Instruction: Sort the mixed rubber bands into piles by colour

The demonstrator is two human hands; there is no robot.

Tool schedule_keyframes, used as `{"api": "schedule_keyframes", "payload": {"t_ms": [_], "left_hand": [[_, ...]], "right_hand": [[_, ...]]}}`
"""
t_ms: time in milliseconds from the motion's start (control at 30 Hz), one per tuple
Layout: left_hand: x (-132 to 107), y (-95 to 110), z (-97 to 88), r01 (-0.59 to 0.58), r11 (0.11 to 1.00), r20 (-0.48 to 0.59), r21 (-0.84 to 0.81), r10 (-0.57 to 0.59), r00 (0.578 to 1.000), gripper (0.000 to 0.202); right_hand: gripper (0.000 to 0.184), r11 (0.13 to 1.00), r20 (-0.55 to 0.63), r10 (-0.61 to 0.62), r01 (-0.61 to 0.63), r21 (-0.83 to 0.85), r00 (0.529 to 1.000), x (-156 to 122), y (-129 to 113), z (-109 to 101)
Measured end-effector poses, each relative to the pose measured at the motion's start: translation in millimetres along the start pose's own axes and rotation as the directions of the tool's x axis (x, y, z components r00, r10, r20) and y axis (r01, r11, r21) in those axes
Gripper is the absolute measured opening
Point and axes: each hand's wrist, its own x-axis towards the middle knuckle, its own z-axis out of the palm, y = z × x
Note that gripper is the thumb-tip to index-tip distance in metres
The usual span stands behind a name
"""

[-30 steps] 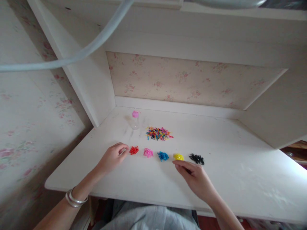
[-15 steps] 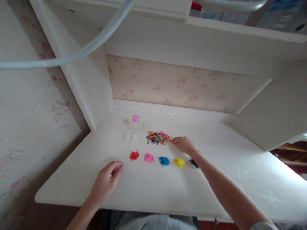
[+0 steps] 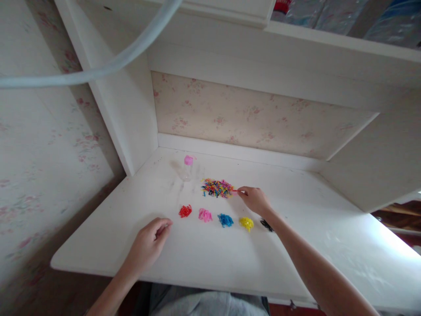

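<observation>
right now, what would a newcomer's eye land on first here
The multicoloured pile of tiny pieces on the white desk stands out first, with the right hand at its right edge. Nearer the person lies a row of five single-colour heaps, red through black. The left hand rests near the front edge.

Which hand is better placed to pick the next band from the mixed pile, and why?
The right hand: its fingers touch the right edge of the mixed pile. The left hand rests curled on the desk beside the red pile, short of the mixed one.
</observation>
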Motion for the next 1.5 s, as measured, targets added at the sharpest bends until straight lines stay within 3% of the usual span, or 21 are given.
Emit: {"api": "schedule_keyframes", "payload": {"t_ms": [133, 267, 400, 667, 833, 1033, 1200, 1333, 1500], "left_hand": [[-1, 4, -0.4, 0.001, 1.000, 0.010, -0.003, -0.001, 1.000, 0.022], [0, 5, -0.6, 0.019, 1.000, 0.007, 0.008, -0.019, 1.000, 0.023], [-1, 6, -1.5, 0.015, 1.000, 0.005, 0.006, -0.015, 1.000, 0.023], [-1, 4, -1.8, -0.003, 1.000, 0.041, 0.024, 0.002, 0.999, 0.025], [0, 2, -0.5, -0.014, 1.000, 0.036, 0.024, 0.013, 0.999, 0.023], [0, 3, -1.4, -0.007, 0.999, 0.037, 0.050, 0.005, 0.999, 0.024], [0, 5, 1.5, 0.012, 0.996, 0.018, 0.089, -0.014, 1.000, 0.025], [8, 31, 9.1, -0.134, 0.980, 0.077, 0.146, 0.123, 0.989, 0.023], [36, 85, 27.2, -0.302, 0.928, 0.195, 0.219, 0.261, 0.945, 0.021]], "right_hand": [[0.030, 0.986, 0.018, -0.158, 0.157, 0.065, 0.987, -21, -41, -7], [0.030, 0.924, 0.056, -0.380, 0.376, 0.071, 0.923, -35, -91, -13], [0.033, 0.882, 0.143, -0.464, 0.470, -0.009, 0.874, -33, -129, -11], [0.028, 0.849, 0.187, -0.507, 0.525, -0.061, 0.841, -24, -154, 4], [0.027, 0.848, 0.181, -0.508, 0.526, -0.066, 0.842, -25, -152, 3], [0.029, 0.871, 0.104, -0.484, 0.490, -0.043, 0.869, -39, -135, -16], [0.035, 0.877, -0.042, -0.407, 0.403, 0.263, 0.912, -86, -98, -22], [0.035, 0.817, -0.063, -0.258, 0.252, 0.518, 0.964, -126, -60, -3], [0.038, 0.773, -0.081, 0.027, 0.030, 0.634, 0.996, -155, -13, 32]]}}
